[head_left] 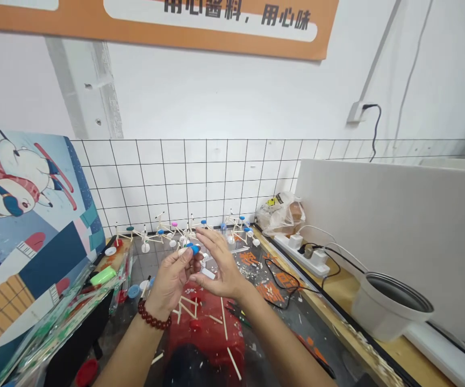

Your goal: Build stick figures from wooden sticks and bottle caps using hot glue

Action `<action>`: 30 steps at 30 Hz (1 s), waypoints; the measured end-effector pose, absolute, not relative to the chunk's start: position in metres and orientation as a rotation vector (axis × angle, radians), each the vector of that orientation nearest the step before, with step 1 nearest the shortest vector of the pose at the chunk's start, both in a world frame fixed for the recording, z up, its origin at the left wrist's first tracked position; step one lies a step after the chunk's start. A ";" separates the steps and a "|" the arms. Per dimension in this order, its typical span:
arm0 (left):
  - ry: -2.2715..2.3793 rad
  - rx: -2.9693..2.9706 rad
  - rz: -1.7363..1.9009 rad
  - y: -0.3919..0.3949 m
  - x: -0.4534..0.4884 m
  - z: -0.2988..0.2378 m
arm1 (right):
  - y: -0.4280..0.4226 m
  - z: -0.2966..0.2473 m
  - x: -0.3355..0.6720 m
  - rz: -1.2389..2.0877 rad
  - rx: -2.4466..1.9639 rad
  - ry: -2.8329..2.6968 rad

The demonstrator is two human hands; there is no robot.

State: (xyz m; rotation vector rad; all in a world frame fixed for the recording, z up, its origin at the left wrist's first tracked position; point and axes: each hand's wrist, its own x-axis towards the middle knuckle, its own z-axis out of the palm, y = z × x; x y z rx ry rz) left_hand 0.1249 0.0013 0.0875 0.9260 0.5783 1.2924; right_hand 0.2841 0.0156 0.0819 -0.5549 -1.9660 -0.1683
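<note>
Above the red work surface (228, 317) my left hand (178, 274) is closed, with thumb and fingers pinching a small blue lump (194, 249) that looks like modelling clay. A whitish bit shows beside the lump. A red bead bracelet (154, 317) circles my left wrist. My right hand (221, 263) is just to the right, its fingers stretched out and apart, with nothing visibly held. Beneath both hands lie several thin wooden sticks (187, 307). Beyond them stand stick figures (167, 234) joined with blue, white, pink and green pieces, partly hidden by my hands.
Left of me are plastic-wrapped packets (71, 317) and a bright green piece (103, 276). Pliers (238, 313) and a black cable (283, 287) lie to the right. Further right are a power strip (305, 257) and a white pot (393, 306). A wire grid (195, 177) stands behind.
</note>
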 end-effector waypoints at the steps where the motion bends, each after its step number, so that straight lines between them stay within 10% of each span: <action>1: 0.583 0.930 1.292 0.002 0.125 0.087 | 0.016 0.081 0.285 -0.184 -0.565 -1.963; 30: 0.822 1.094 1.265 0.004 0.126 0.090 | 0.027 0.085 0.301 -0.130 -0.518 -1.955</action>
